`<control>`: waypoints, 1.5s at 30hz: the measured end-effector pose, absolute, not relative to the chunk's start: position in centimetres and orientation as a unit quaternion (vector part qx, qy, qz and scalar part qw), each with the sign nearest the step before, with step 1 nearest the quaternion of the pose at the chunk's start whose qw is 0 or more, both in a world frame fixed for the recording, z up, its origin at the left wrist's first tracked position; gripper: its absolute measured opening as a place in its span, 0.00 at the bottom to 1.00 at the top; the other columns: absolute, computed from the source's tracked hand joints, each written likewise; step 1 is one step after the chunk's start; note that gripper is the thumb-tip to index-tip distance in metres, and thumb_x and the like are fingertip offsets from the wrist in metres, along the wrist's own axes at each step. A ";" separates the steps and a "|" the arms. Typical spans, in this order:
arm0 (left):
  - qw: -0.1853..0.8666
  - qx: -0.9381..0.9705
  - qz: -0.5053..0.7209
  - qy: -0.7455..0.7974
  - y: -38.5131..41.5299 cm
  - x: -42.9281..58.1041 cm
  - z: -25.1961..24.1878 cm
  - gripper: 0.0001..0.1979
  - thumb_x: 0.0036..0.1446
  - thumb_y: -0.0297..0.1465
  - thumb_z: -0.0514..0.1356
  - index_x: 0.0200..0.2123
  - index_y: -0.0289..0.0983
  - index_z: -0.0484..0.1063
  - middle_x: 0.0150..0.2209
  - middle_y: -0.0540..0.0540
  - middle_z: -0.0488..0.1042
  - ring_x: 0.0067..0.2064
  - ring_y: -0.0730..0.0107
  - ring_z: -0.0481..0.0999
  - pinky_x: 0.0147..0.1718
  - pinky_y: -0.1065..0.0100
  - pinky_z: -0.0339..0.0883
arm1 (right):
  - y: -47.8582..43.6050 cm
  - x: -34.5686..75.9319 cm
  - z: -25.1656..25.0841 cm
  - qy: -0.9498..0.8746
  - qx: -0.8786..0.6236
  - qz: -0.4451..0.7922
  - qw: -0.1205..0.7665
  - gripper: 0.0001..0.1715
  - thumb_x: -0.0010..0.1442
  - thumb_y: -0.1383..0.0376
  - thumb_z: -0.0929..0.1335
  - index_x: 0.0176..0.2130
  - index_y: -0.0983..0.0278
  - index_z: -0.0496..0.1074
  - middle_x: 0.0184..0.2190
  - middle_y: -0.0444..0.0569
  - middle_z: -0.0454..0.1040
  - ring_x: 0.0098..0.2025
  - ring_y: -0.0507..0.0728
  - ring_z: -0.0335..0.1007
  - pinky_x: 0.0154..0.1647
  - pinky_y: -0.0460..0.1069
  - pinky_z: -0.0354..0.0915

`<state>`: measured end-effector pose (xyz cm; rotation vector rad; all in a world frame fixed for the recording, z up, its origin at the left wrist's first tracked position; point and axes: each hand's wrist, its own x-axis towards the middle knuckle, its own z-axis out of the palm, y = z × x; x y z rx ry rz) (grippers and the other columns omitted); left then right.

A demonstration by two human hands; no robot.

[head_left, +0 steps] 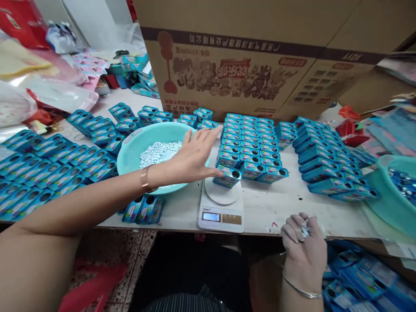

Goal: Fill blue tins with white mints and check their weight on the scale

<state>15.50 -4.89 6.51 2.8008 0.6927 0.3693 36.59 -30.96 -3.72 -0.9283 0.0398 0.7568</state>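
Note:
My left hand (191, 157) reaches across the turquoise bowl (130, 149), fingers stretched and spread. Its thumb tip lies at the edge of a small blue box (228, 176), touching or nearly so. That box stands on a white kitchen scale (221, 221) whose display seems to read 115. Pale tablets (159, 152) fill part of the bowl, partly hidden by my arm. Low on the right, my right hand (303, 247) is curled palm up around a few pale tablets (304, 232), near the table's front edge.
Rows of blue boxes stand at the left (29, 173), behind the scale (250, 138) and at the right (325, 156). A large cardboard carton (240, 56) blocks the back. Another turquoise bowl (386, 195) holds blue wrapped pieces. More blue boxes (360, 281) lie below the table edge.

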 end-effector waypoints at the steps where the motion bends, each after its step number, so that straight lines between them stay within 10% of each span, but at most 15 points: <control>1: 0.122 0.956 0.117 0.242 -4.5 14.5 6.4 0.52 0.53 0.50 0.63 0.70 0.38 0.39 0.68 0.32 0.54 0.68 0.41 0.53 0.66 0.39 0.41 | -30.7 36.6 -4.1 0.026 -0.436 0.359 0.825 0.14 0.55 0.63 0.74 0.29 0.64 0.66 0.21 0.36 0.60 0.15 0.43 0.45 0.13 0.40 0.49; 18: 0.170 0.965 0.047 0.195 -4.2 13.8 3.7 0.37 0.59 0.44 0.61 0.65 0.38 0.54 0.62 0.35 0.64 0.66 0.45 0.58 0.65 0.37 0.42 | -23.8 35.1 -1.7 0.022 -0.416 0.396 0.818 0.14 0.55 0.64 0.75 0.30 0.63 0.65 0.22 0.36 0.59 0.19 0.44 0.52 0.16 0.38 0.53; 27: 0.169 0.976 0.017 0.136 -5.1 17.5 3.8 0.36 0.57 0.42 0.65 0.64 0.40 0.56 0.60 0.36 0.68 0.62 0.47 0.63 0.65 0.36 0.42 | -19.9 34.1 0.3 -0.096 -0.479 0.366 0.792 0.18 0.57 0.53 0.73 0.31 0.61 0.66 0.19 0.33 0.52 0.15 0.43 0.40 0.12 0.40 0.45; 37: 0.157 0.978 0.001 0.136 -5.6 19.8 2.3 0.34 0.54 0.40 0.67 0.61 0.38 0.61 0.56 0.38 0.71 0.60 0.45 0.66 0.63 0.35 0.46 | -19.2 33.5 0.9 -0.417 -0.714 0.215 0.519 0.19 0.63 0.49 0.67 0.34 0.62 0.74 0.21 0.40 0.63 0.22 0.49 0.53 0.23 0.46 0.53; 45: 0.153 0.976 0.003 0.155 -5.4 20.6 1.3 0.28 0.56 0.39 0.65 0.57 0.38 0.65 0.53 0.39 0.73 0.58 0.46 0.68 0.63 0.37 0.48 | -18.7 33.2 0.7 -0.454 -0.725 0.191 0.481 0.17 0.66 0.52 0.64 0.35 0.61 0.73 0.20 0.39 0.61 0.22 0.50 0.53 0.24 0.46 0.53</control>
